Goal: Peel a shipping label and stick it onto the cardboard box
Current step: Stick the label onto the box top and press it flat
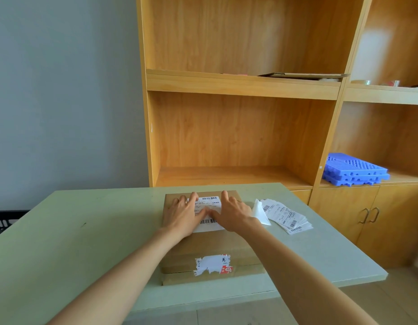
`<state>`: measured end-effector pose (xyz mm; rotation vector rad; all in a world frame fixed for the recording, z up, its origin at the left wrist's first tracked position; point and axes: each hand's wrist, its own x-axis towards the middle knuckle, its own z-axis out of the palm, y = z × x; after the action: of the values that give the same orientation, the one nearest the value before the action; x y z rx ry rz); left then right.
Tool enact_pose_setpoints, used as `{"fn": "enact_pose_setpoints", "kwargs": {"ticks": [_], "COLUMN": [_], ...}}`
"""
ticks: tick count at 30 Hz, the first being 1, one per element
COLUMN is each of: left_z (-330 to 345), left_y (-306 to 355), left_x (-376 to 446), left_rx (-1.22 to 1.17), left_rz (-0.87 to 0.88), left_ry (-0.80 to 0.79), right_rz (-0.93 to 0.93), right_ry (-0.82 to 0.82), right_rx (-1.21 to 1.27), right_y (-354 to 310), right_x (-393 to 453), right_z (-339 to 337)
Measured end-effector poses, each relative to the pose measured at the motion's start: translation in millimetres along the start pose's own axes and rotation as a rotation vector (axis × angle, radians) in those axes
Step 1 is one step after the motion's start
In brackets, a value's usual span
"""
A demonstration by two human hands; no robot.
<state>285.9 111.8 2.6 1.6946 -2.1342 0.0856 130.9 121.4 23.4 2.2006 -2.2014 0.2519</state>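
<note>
Pressing the white rectangular shipping label [209,213] flat, I keep both hands on top of the flat brown cardboard box [210,245], which lies in the middle of the pale green table [74,231]. My left hand [183,215] is spread wide with its fingers on the left part of the label, holding nothing. My right hand [231,213] is also open and flat, with its palm over the right edge. The label sits on the far half of the box top, and its near edge with a barcode shows between my wrists. The paper is thin and light, so I think it wrinkles easily; it is better to rub from the centre outwards than to pull at a corner. The box looks stiff enough to take this pressure. To the right, on the table, lie a curled white backing sheet [259,212] and a fanned stack of other labels [287,218], just beside the box.
</note>
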Motion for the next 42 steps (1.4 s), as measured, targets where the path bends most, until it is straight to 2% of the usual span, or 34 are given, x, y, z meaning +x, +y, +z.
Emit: {"fn": "enact_pose_setpoints", "kwargs": {"ticks": [8, 15, 32, 37, 42], "left_z": [-4.9, -8.7, -4.0, -8.7, -11.4], "left_y": [-9.7, -19.4, 8.2, -6.6, -25.0], "left_x": [-7.3, -15.2, -29.2, -33.2, -37.0], "left_rx": [-0.031, 0.002, 0.053, 0.042, 0.023], "left_rz": [-0.013, 0.009, 0.154, 0.166, 0.133], "left_ry": [0.013, 0.102, 0.081, 0.109, 0.127], "right_rz": [0.043, 0.037, -0.095, -0.124, -0.067], "right_ry": [0.039, 0.094, 0.211, 0.239, 0.255], "right_rx": [0.102, 0.080, -0.046, -0.058, -0.015], "right_y": [12.0, 24.8, -17.0, -5.2, 14.0], "right_x": [-8.4, -23.5, -45.3, -48.6, -52.1], "right_z": [-3.9, -8.6, 3.4, 3.8, 1.3]}}
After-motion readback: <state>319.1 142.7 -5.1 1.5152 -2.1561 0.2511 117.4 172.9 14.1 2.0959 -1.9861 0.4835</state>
